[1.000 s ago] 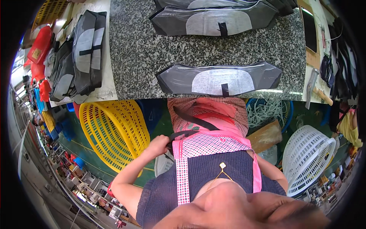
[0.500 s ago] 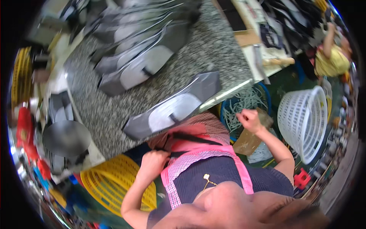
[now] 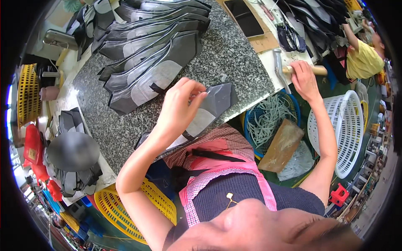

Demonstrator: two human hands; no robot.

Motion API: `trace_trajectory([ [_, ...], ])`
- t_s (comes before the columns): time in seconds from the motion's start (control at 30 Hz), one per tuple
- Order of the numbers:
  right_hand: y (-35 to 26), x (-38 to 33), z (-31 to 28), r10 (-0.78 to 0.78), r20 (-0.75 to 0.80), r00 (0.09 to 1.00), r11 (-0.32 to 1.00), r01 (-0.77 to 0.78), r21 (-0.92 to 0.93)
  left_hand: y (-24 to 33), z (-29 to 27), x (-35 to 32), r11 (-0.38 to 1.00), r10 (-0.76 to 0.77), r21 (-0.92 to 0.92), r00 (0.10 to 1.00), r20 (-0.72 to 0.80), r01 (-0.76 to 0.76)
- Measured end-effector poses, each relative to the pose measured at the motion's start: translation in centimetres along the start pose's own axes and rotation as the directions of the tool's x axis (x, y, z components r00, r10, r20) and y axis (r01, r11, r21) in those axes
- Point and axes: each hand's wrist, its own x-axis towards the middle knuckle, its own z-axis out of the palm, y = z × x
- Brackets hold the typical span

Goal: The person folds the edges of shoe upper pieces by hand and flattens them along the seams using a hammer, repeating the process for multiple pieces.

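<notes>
- the left hand (image 3: 180, 106) is now up over the granite table (image 3: 234, 58), fingers pinched narrow on the near edge of a grey fabric panel (image 3: 211, 108) that lies at the table's front edge, partly hanging over it; 0.5 s ago this hand was low, by the pink apron (image 3: 217, 167), holding nothing that shows
- the right hand (image 3: 303, 77) has reached out to the right and closed round the wooden handle of a hammer (image 3: 289, 71) resting on the white side bench (image 3: 272, 52); 0.5 s ago it hung curled over the blue basket of grey strips (image 3: 268, 119), apart from any tool
- judged from this, the work has gone from settling in to taking up piece and tool together; the panel is held, the hammer gripped but not yet lifted clear
- the panel sat flat and untouched on the table 1 s ago; now its near corner is raised under the fingers
- the stack of grey panels (image 3: 155, 46) lies further back on the table, well apart from both hands; the view has also swung, so the stack now runs diagonally
- the white basket (image 3: 339, 129) stands on the floor at the right, below the outstretched forearm
</notes>
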Motion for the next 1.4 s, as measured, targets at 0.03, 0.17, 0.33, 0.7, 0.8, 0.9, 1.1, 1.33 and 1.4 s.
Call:
trace_trajectory([
  [0.03,0.5,-0.3,-0.1,-0.003,0.065,0.998,0.996,0.009,-0.086,0.1,0.3,0.4,1.000,-0.009,0.004,1.000,-0.004,0.009],
  [0.17,-1.4,-0.4,-1.3,0.218,0.115,0.969,0.970,-0.228,0.083,0.6,0.7,1.8,0.983,-0.165,-0.053,0.976,0.141,0.174],
  [0.33,-7.4,-0.8,-3.1,0.460,0.259,0.849,0.514,-0.493,0.702,0.8,1.3,1.7,0.987,-0.149,-0.009,0.947,0.283,0.158],
  [0.7,-15.1,1.0,-7.6,-0.092,0.537,0.838,0.546,-0.408,0.731,1.0,2.8,1.8,0.996,-0.092,0.012,0.950,0.298,0.092],
  [0.8,-15.7,0.3,-6.3,-0.079,0.503,0.860,0.595,-0.364,0.717,1.5,2.4,2.0,0.993,-0.107,-0.011,0.943,0.316,0.116],
  [0.9,-15.8,0.0,-5.6,-0.102,0.530,0.842,0.608,-0.368,0.703,1.7,2.2,1.8,0.991,-0.133,0.032,0.937,0.322,0.130],
  [1.1,-16.3,0.1,-5.9,-0.139,0.550,0.824,0.622,-0.359,0.696,0.9,1.7,1.8,0.995,-0.045,0.098,0.929,0.366,0.009],
  [1.33,-16.7,0.4,-6.2,-0.134,0.540,0.831,0.614,-0.358,0.704,-0.6,1.8,0.9,0.989,0.119,0.050,0.941,0.317,-0.142],
  [1.4,-16.9,0.5,-6.3,-0.127,0.531,0.838,0.597,-0.363,0.715,-0.9,1.7,0.6,0.984,0.156,0.033,0.942,0.298,-0.174],
])
